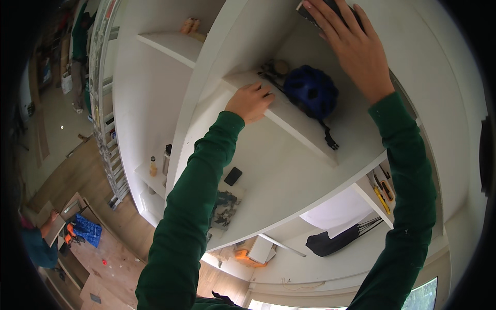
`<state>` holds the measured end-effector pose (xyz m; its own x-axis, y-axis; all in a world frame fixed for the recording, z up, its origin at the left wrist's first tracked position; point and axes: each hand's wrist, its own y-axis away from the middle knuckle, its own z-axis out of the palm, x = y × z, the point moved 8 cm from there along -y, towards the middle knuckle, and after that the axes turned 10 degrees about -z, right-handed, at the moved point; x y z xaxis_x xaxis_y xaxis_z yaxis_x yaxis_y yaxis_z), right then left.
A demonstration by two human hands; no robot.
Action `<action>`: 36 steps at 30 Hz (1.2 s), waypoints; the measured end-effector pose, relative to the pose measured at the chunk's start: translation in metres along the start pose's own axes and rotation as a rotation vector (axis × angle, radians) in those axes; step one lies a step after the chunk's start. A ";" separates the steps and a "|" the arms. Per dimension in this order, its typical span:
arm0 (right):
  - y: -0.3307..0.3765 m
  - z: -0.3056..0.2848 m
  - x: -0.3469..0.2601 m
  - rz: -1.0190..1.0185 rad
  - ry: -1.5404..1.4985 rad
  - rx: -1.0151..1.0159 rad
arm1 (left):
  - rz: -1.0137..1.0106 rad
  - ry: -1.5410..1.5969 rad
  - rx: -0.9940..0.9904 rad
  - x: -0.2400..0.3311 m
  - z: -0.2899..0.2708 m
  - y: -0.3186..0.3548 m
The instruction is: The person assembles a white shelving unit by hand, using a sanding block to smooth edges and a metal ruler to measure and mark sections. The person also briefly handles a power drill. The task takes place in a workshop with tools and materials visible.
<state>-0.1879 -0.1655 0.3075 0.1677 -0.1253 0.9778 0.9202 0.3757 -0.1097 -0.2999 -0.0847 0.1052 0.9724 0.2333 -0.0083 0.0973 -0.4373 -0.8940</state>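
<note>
My right hand (357, 47) is raised at the top, its fingers laid over a dark block with a pale edge (309, 14) against the cabinet wall. Much of that block lies under my fingers, so its exact kind does not show. Lower and to the left, my left hand (250, 102) curls its fingers over the front edge of a white shelf (302, 135). On this shelf, right of my left hand, rests a blue helmet (311, 92) with a black strap and buckle (331, 139) hanging over the edge. Behind it sits a small round brownish item (281, 67).
Below are a black phone (233, 176), a camouflage-patterned item (226, 209), a black cloth bag (330, 242) and a shelf of hand tools (381, 194). A ladder (106, 129) stands at the left. Co-workers (39, 243) are at the lower left and far upper left.
</note>
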 end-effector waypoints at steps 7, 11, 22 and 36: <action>0.066 0.004 0.012 0.023 0.149 -0.004 | -0.005 0.102 0.094 -0.002 -0.002 0.004; 0.062 -0.003 0.011 0.019 0.165 0.101 | -0.001 0.100 0.168 0.000 -0.002 0.003; 0.019 -0.013 0.010 0.041 0.144 0.099 | 0.011 0.150 0.210 -0.002 -0.002 0.005; -0.003 -0.016 0.005 0.028 0.183 0.191 | -0.009 0.156 0.269 -0.002 0.001 0.006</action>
<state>-0.1839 -0.1814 0.3099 0.2696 -0.2695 0.9245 0.8338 0.5456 -0.0841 -0.3013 -0.0873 0.0994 0.9946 0.0911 0.0498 0.0661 -0.1851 -0.9805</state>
